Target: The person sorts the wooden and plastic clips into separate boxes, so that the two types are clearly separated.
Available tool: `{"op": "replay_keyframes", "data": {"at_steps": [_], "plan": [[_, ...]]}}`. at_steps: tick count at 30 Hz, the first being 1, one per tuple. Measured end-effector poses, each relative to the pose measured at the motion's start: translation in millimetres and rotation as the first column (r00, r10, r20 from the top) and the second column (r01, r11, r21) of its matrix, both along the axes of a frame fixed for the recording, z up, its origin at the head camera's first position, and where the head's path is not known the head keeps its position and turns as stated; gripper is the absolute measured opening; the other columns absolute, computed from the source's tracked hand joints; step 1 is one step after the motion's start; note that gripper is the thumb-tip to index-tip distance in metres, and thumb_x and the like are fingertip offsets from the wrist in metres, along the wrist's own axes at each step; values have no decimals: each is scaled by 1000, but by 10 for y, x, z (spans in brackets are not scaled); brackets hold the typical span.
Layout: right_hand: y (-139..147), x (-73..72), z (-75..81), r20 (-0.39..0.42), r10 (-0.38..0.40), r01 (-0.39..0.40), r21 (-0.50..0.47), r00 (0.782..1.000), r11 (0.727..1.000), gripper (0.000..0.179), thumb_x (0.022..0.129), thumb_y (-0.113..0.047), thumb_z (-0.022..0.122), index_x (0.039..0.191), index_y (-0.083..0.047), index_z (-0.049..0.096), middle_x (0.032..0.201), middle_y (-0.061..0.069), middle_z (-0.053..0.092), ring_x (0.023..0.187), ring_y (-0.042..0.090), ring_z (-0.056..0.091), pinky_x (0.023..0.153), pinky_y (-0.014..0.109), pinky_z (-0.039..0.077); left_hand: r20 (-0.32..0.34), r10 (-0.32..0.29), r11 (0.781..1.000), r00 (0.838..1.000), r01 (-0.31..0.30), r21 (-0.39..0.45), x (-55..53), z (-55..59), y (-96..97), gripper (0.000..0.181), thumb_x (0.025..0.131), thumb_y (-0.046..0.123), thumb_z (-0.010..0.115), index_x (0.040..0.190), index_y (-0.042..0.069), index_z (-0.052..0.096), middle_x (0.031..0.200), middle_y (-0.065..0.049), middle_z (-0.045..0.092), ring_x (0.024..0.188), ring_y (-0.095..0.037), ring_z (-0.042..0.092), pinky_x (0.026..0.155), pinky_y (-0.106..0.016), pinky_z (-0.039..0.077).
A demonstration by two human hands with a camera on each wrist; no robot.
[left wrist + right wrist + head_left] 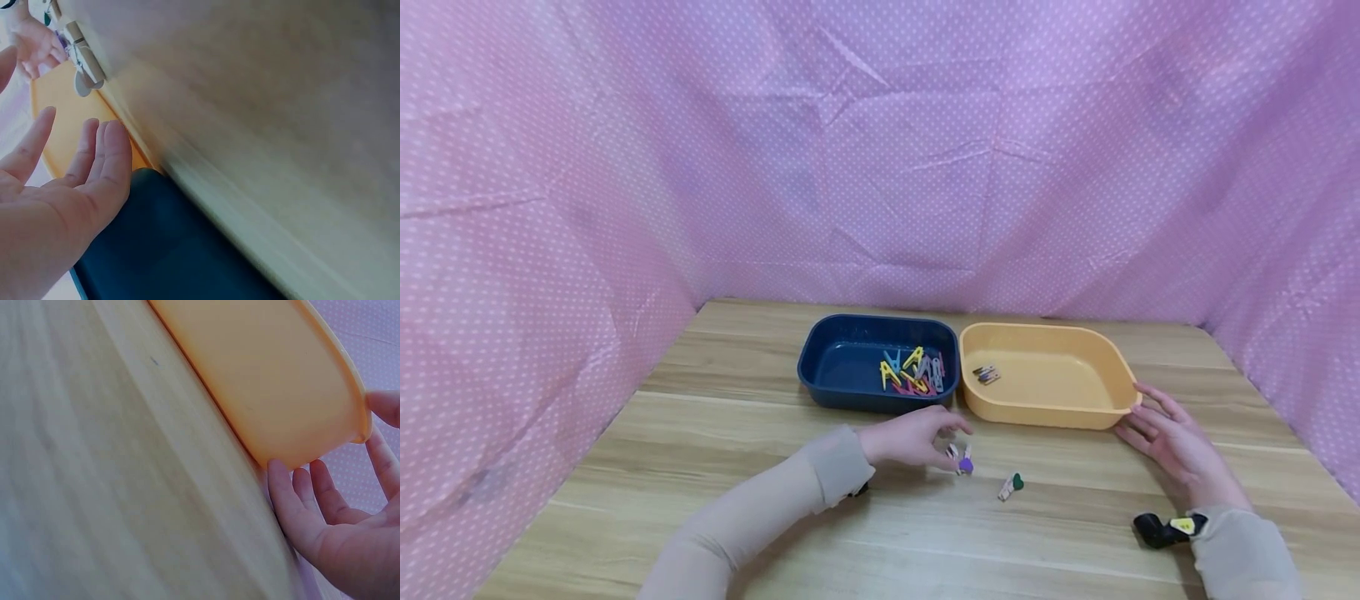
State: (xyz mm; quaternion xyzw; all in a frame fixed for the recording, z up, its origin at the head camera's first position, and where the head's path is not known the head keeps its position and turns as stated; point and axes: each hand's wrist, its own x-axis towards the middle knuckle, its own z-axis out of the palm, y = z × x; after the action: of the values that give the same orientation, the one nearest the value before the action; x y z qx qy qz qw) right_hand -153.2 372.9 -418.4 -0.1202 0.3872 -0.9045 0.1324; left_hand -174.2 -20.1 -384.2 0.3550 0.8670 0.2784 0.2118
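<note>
My left hand (pixel 913 437) hovers low over the table, fingers spread and slightly bent, holding nothing. Just beyond its fingertips lie a small clothespin with a purple heart (pixel 966 465) and a pale clothespin (pixel 87 59), whose light rounded ornament shows in the left wrist view. Farther right, a small wooden clothespin with a green heart (pixel 1011 486) lies on the wood. My right hand (pixel 1176 446) touches the near right corner of the yellow tray (pixel 1045 416), its thumb at the rim and the other fingers against the outer wall.
A dark blue tray (pixel 850 398) stands left of the yellow one, with several plastic clothespins (pixel 917 372) in yellow, blue, grey and pink at its right end. Small clothespins (pixel 987 375) lie inside the yellow tray's left end. Pink dotted cloth (pixel 910 167) hangs behind the wooden table (pixel 737 433).
</note>
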Motion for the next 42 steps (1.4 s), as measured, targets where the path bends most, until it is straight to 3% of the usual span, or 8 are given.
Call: {"op": "replay_keyframes", "data": {"at_steps": [8, 18, 27, 32, 36, 42], "plan": [[-3, 23, -9, 26, -20, 20, 8, 999, 1000, 43, 98, 10, 32, 121, -12, 61, 115, 8, 65, 105, 24, 64, 89, 38, 54, 17, -29, 999, 999, 29, -32, -22, -48, 54, 51, 82, 23, 75, 129, 18, 55, 123, 1, 57, 111, -9, 53, 94, -21, 45], [21, 4, -40, -9, 26, -26, -5, 1000, 1000, 44, 98, 10, 31, 124, -12, 58, 118, 8, 63, 108, 24, 62, 93, 39, 52, 67, -37, 999, 997, 39, -27, -50, -39, 162, 44, 80, 18, 77, 121, 14, 60, 109, 3, 63, 95, -3, 55, 84, -15, 47], [-3, 7, 10, -5, 4, -4, 5, 1000, 1000, 44, 98, 11, 31, 124, -12, 58, 117, 8, 63, 107, 24, 63, 92, 38, 52, 32, -74, 997, 997, 75, -30, -60, -58, 216, 31, 81, 17, 76, 110, 14, 65, 99, 6, 62, 90, -1, 53, 82, -14, 46], [1, 11, 35, -14, 34, -35, -23, 999, 999, 44, 98, 11, 29, 125, -10, 58, 117, 9, 64, 108, 25, 62, 93, 39, 52, 19, -96, 995, 995, 97, -38, -69, -48, 237, 27, 81, 18, 76, 106, 14, 66, 95, 7, 61, 86, -1, 51, 79, -13, 45], [-4, 13, 68, 16, 8, -7, -5, 1000, 1000, 43, 99, 10, 30, 123, -12, 59, 116, 8, 64, 107, 24, 63, 91, 38, 53, 17, -99, 994, 995, 100, -42, -58, -16, 236, 29, 79, 18, 78, 105, 14, 66, 94, 7, 61, 87, -1, 52, 80, -12, 45], [-3, 17, 97, 28, 1, 0, -1, 1000, 1000, 42, 99, 9, 31, 122, -12, 59, 115, 8, 64, 106, 24, 63, 91, 38, 53, 58, -100, 993, 993, 103, -51, -48, 43, 237, 26, 79, 18, 78, 103, 14, 66, 95, 7, 61, 87, -3, 52, 80, -13, 45]]}}
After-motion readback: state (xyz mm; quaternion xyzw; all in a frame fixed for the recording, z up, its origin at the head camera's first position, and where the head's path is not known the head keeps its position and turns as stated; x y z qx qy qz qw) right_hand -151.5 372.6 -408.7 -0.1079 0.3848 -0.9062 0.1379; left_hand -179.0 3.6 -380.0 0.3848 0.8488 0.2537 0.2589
